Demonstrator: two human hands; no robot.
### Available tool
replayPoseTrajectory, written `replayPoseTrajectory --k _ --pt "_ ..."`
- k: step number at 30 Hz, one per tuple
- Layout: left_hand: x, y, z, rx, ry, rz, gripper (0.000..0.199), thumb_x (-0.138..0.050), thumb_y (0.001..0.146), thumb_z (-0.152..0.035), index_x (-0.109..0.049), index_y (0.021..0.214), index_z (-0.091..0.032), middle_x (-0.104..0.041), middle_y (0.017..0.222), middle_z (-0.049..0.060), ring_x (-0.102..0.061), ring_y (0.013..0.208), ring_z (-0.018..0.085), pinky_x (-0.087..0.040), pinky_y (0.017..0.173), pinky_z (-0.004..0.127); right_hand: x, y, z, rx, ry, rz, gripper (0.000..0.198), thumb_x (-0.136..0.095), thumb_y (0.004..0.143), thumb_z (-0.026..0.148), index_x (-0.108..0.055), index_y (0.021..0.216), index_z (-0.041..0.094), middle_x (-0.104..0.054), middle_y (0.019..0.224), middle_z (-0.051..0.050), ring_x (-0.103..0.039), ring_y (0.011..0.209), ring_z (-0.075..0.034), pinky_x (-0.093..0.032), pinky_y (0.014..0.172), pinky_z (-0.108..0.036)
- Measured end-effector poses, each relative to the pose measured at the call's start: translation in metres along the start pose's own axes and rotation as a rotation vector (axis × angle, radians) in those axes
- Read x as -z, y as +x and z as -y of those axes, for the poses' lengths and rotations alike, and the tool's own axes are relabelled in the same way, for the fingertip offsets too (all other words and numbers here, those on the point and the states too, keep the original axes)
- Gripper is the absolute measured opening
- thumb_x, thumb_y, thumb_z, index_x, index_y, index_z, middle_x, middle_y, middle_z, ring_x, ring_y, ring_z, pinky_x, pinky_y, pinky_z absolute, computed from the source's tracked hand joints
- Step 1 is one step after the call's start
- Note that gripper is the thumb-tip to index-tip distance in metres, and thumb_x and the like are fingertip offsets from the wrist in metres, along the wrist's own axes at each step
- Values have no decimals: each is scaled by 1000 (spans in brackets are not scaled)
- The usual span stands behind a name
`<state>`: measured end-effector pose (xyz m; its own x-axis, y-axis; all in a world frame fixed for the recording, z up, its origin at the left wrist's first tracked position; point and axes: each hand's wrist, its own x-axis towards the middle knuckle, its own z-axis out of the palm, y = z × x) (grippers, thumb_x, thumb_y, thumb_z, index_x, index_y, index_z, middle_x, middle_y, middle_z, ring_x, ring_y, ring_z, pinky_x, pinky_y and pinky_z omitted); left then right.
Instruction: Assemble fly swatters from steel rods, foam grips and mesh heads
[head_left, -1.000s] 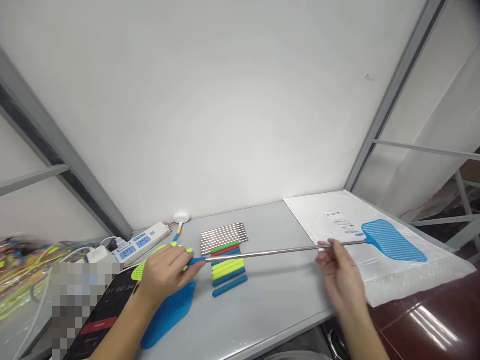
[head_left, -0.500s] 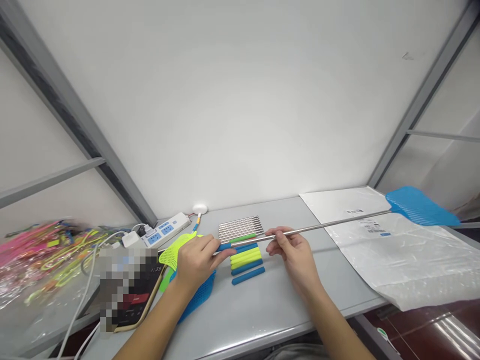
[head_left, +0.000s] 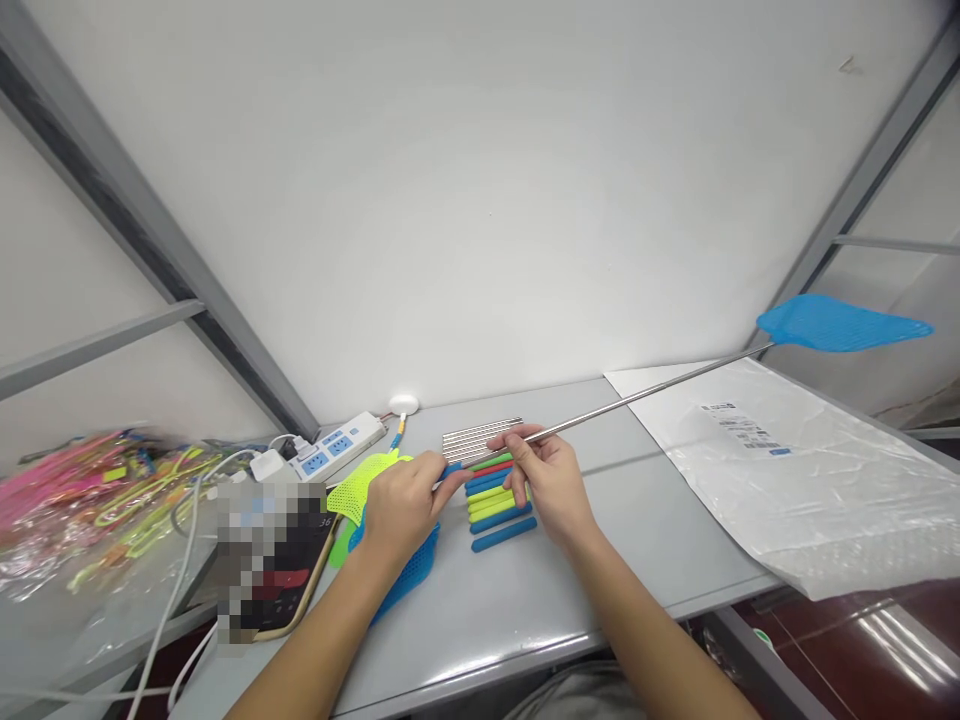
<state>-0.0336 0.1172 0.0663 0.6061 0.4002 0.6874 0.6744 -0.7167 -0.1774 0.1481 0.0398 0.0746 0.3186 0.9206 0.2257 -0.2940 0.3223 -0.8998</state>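
A fly swatter with a blue head (head_left: 832,324) and a long metal rod (head_left: 637,398) is held across the desk by both hands. My left hand (head_left: 405,500) is closed around its blue grip, most of which the fingers hide. Farther along, my right hand (head_left: 544,475) pinches the rod between thumb and fingers. Below the rod lies a row of coloured handle grips, among them a blue grip (head_left: 504,534) nearest me and a yellow grip (head_left: 487,508). Behind them several metal rods (head_left: 472,437) lie side by side. Perforated swatter heads, one yellow-green (head_left: 352,490) and one blue (head_left: 409,580), lie under my left arm.
A white mailer bag (head_left: 810,500) covers the desk's right end and hangs over its edge. On the left are a power strip (head_left: 345,445) with plugs and cables, a phone (head_left: 300,575), and plastic-wrapped colourful items (head_left: 112,500). A white wall stands behind.
The swatter's blue head has risen off the mailer bag, tilting the rod up to the right. My right hand has slid left along the rod, closer to my left hand.
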Motion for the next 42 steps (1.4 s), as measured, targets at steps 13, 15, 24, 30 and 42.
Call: replayPoseTrajectory --k 13,15,24,30,42 --pt "-10 6 -8 -107 7 134 48 -37 101 -48 -52 64 -20 -58 54 0 -52 49 17 -22 51 31 69 1 21 -137 -214 121 28 -70 82 46 -76 92 21 -74 93 -3 -32 37 -1 -51 55 -28" --pt "-10 6 -4 -133 -2 135 48 -36 101 -46 -52 65 -20 -58 55 0 -53 49 16 -23 52 30 85 -3 23 -147 -235 68 28 -72 81 46 -76 94 21 -74 94 -3 -30 38 -1 -51 55 -28" --pt "-5 10 13 -244 -16 91 45 -35 102 -40 -52 66 -20 -57 55 -1 -54 51 16 -27 53 31 159 -36 49 -108 -256 -168 33 -77 77 45 -75 96 19 -42 37 6 -56 61 -16 -50 63 -28" --pt "-3 10 22 -307 2 37 43 -38 100 -39 -51 63 -21 -55 54 -1 -51 50 16 -31 54 31 193 -61 60 -101 -216 -264 31 -78 77 43 -76 96 19 -52 43 3 -47 50 -10 -50 65 -27" --pt "23 1 65 -224 91 -143 36 -47 91 -25 -52 56 -22 -52 50 -1 -49 51 16 -31 56 29 206 -71 70 -45 -14 -398 22 -80 76 39 -75 88 20 -73 80 -2 -30 38 1 -53 60 -21"
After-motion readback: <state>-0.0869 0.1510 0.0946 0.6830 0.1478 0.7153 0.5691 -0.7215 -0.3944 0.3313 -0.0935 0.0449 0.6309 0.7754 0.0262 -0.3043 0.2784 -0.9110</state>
